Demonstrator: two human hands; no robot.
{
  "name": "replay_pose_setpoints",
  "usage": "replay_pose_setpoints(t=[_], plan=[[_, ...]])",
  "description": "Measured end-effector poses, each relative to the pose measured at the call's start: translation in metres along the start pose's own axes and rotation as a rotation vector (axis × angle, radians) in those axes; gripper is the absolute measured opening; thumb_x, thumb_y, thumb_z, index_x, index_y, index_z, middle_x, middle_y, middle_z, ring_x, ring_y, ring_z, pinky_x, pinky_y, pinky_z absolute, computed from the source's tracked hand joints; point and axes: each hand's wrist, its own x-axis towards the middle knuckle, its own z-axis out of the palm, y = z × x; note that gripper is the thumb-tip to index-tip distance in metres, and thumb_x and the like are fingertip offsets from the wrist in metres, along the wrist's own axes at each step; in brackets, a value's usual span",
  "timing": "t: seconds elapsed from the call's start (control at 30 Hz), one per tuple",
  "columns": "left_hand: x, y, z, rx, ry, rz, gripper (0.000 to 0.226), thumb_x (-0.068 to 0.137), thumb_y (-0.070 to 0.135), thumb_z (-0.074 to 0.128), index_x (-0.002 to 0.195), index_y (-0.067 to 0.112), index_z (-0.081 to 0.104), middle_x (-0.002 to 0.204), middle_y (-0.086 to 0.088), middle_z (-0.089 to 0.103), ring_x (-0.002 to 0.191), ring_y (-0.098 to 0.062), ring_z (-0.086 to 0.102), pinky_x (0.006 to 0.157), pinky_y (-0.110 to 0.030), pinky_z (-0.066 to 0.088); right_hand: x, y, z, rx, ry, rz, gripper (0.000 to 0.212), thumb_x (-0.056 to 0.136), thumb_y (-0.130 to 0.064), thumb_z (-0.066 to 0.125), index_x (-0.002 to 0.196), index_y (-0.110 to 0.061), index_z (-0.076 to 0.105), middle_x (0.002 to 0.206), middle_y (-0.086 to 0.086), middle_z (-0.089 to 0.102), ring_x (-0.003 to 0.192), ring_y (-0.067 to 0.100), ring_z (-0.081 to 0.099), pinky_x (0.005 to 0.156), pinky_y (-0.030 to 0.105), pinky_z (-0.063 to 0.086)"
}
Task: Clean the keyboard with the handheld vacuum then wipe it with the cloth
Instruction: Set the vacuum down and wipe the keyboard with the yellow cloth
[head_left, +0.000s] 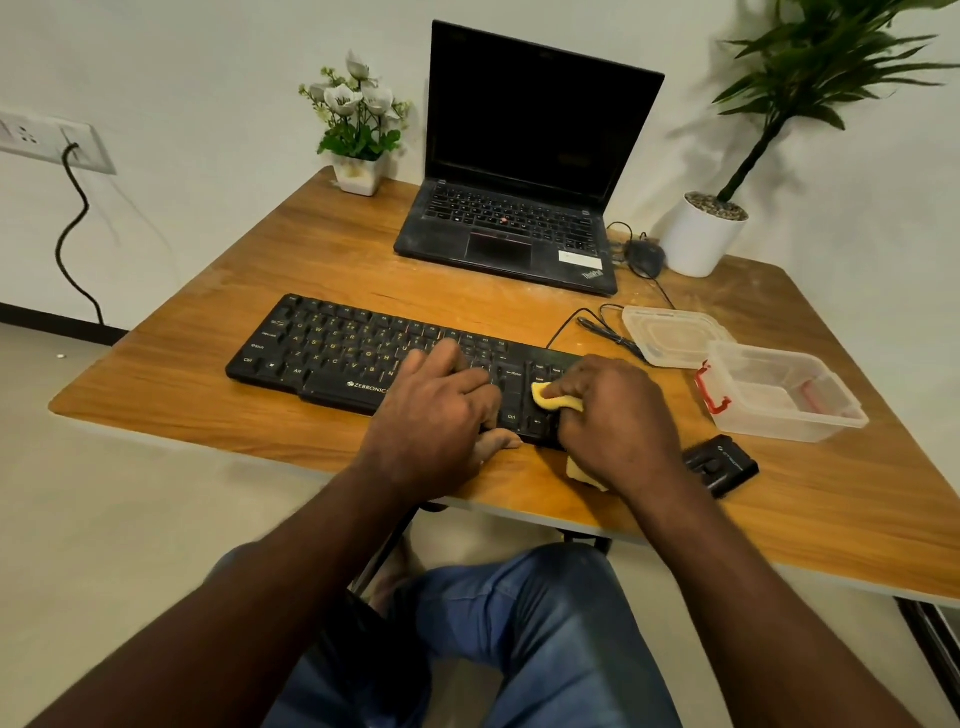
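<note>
Over keyboard right end | right hand fingers clamped on cloth, wiping | left hand flat, fingers together, likely steadying keyboard | vacuum right of keyboard, seemingly finished with

Black keyboard and yellow cloth on the desk.

The keyboard lies flat and slanted near the front edge of the desk, with its yellow-lettered keys facing up. The cloth, yellow and bunched, sits on the keys at the keyboard's right end, gripped under the right hand. One corner pokes out below the wrist.
</note>
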Motion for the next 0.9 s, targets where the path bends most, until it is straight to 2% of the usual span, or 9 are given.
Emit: replay_pose_setpoints(t=[0.1,0.17,0.23,0.3,0.4,0.47,0.57,0.73,0.9], plan=[[0.000,0.001,0.000,0.002,0.003,-0.013,0.040,0.079,0.061,0.074,0.078,0.022,0.068,0.082,0.008,0.063,0.090,-0.019,0.041,0.074,-0.036,0.033,-0.002,-0.005,0.000,-0.027,-0.020,-0.020,0.039,0.086,-0.014,0.071,0.121,-0.030,0.076,0.125,-0.007,0.067,0.115,0.016,0.057,0.096,0.034,0.051],[0.000,0.002,0.000,0.001,-0.001,-0.020,0.040,0.080,0.061,0.074,0.078,0.022,0.068,0.082,0.008,0.063,0.091,-0.019,0.041,0.075,-0.038,0.037,0.002,-0.002,-0.015,-0.033,-0.054,0.077,0.037,0.084,-0.015,0.073,0.117,-0.031,0.077,0.125,-0.004,0.070,0.108,0.016,0.060,0.088,0.034,0.054],[-0.001,0.001,0.000,0.003,-0.003,-0.022,0.039,0.080,0.061,0.073,0.078,0.023,0.067,0.082,0.008,0.063,0.092,-0.019,0.042,0.076,-0.039,0.038,0.005,0.002,-0.031,-0.083,-0.102,0.170,0.034,0.083,-0.015,0.074,0.114,-0.028,0.079,0.122,0.002,0.070,0.094,0.016,0.058,0.077,0.029,0.050],[0.000,0.001,0.001,0.002,-0.004,-0.027,0.039,0.081,0.062,0.073,0.078,0.023,0.067,0.083,0.007,0.064,0.092,-0.019,0.043,0.076,-0.038,0.037,0.003,-0.001,-0.038,-0.149,-0.142,0.165,0.033,0.085,-0.017,0.074,0.118,-0.022,0.077,0.122,0.003,0.066,0.094,0.016,0.055,0.075,0.028,0.046],[0.000,0.000,0.003,0.003,-0.001,-0.028,0.040,0.081,0.063,0.070,0.079,0.022,0.068,0.083,0.006,0.065,0.092,-0.020,0.045,0.075,-0.039,0.038,-0.011,-0.008,-0.035,-0.224,-0.218,0.060,0.040,0.090,-0.022,0.073,0.130,-0.020,0.070,0.134,0.000,0.056,0.120,0.020,0.054,0.093,0.033,0.053],[0.000,0.000,0.003,0.002,0.005,-0.022,0.041,0.080,0.064,0.068,0.078,0.023,0.068,0.082,0.007,0.065,0.091,-0.020,0.045,0.074,-0.038,0.035,-0.021,-0.008,-0.034,-0.244,-0.230,0.033,0.042,0.094,-0.021,0.068,0.136,-0.022,0.066,0.138,-0.001,0.052,0.130,0.019,0.048,0.103,0.034,0.050],[0.000,0.001,0.002,-0.012,0.008,-0.018,0.040,0.079,0.063,0.070,0.075,0.023,0.066,0.080,0.008,0.063,0.090,-0.019,0.043,0.073,-0.036,0.032,-0.027,-0.005,-0.029,-0.247,-0.185,0.028,0.041,0.095,-0.018,0.065,0.135,-0.024,0.068,0.137,-0.002,0.052,0.130,0.018,0.047,0.102,0.032,0.047],[-0.001,-0.002,0.000,-0.063,-0.007,-0.010,0.036,0.079,0.060,0.071,0.075,0.025,0.065,0.080,0.010,0.061,0.089,-0.012,0.034,0.073,-0.034,0.030,-0.011,-0.007,-0.022,-0.132,-0.061,0.143,0.039,0.088,-0.012,0.070,0.126,-0.022,0.073,0.132,-0.002,0.059,0.124,0.020,0.051,0.098,0.032,0.047],[0.000,0.001,-0.001,-0.025,0.000,-0.012,0.037,0.079,0.060,0.071,0.076,0.024,0.066,0.079,0.009,0.062,0.088,-0.016,0.040,0.072,-0.034,0.030,-0.027,-0.014,-0.022,-0.237,-0.137,0.052,0.037,0.092,-0.015,0.063,0.128,-0.017,0.072,0.130,0.003,0.059,0.123,0.020,0.052,0.100,0.033,0.050]])
